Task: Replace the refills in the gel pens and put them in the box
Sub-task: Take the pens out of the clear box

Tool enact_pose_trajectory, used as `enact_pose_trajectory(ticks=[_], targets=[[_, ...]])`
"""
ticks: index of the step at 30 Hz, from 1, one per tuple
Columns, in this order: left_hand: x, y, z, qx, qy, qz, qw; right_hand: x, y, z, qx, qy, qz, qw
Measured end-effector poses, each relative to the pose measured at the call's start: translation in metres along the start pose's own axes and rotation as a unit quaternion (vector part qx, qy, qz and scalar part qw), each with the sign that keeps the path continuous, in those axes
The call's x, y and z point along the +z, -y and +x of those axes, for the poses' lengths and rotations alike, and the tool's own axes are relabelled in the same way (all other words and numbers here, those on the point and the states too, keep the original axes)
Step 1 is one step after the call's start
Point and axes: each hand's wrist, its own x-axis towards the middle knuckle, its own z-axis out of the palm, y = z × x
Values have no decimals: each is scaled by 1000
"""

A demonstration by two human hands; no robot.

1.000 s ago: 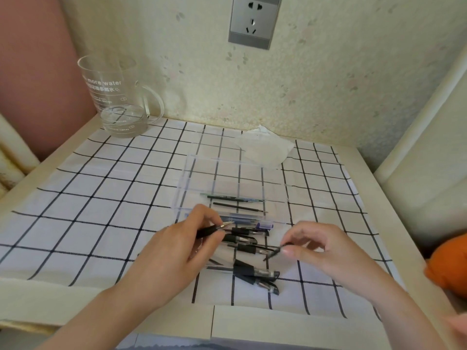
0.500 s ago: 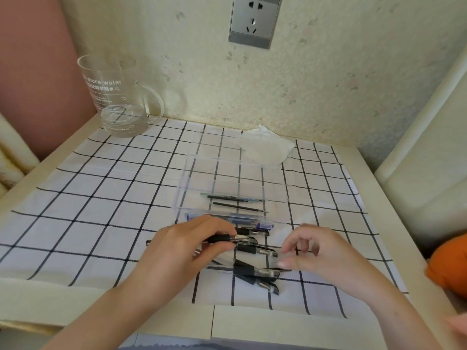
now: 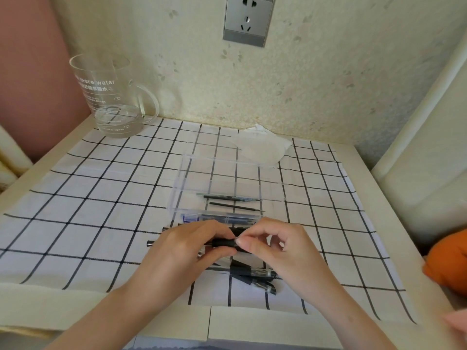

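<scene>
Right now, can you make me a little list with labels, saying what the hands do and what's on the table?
left hand: grips the pen by its barrel
right hand: pinches the pen's right end
box: clear, open, just behind the hands
refills: two thin ones lying in the box
other pens: lying on the cloth below the hands
cup: clear, back left corner
tissue: behind the box

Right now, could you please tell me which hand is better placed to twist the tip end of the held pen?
Right, most likely. The right hand pinches the tip end of the pen with its fingertips, while the left hand wraps the barrel and steadies it.
</scene>
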Motion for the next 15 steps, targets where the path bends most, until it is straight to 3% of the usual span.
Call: enact_pose_trajectory(ticks=[7, 15], targets=[[4, 4, 2, 8, -12, 20, 1000, 12, -6, 2, -61, -86, -57, 993], [2, 4, 6, 40, -46, 51, 997, 0, -2, 2, -29, -50, -1, 998]])
